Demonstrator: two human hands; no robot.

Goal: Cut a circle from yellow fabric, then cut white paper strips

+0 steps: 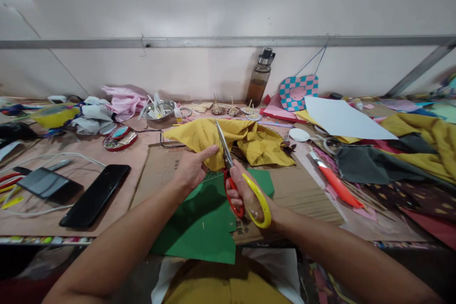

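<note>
My left hand (194,167) pinches the near edge of a crumpled piece of mustard-yellow cloth (199,134), thumb on top. In my right hand (239,189) is a pair of scissors (261,206) with one red and one yellow handle loop. Their blades point away from me and up, beside my left thumb and over the cloth. Whether the blades are cutting into it I cannot tell. Beneath both hands lies a sheet of green paper (194,228), on top of a flattened cardboard piece (302,194).
Two dark phones, a black one (96,194) and another (50,184), lie left with a white cable. Behind stand a metal bowl (167,110) and a bottle of brown liquid (259,78). An orange-handled cutter (338,183), white paper (347,118) and fabric scraps (374,159) are right.
</note>
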